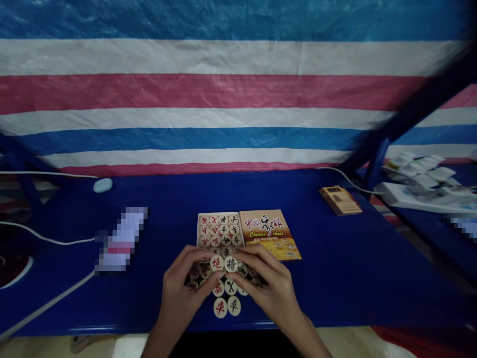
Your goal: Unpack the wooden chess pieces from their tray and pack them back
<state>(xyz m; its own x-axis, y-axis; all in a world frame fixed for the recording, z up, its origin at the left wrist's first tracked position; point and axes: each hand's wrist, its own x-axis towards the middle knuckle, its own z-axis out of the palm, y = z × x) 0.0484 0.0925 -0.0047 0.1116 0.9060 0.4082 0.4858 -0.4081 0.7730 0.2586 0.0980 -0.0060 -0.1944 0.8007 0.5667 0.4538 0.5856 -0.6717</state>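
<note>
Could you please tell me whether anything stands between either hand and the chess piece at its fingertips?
Nothing visible does: the left hand has its thumb and finger on a red-marked piece, and the right hand likewise on a black-marked piece.

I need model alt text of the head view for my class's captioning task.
A person's left hand pinches a red-marked Chinese chess piece beside the black-marked piece in the right hand. Beyond them on a blue table, an open box holds rows of pieces, next to a cover printed "Chinese chess"; loose pieces lie nearer the table's front edge.
</note>
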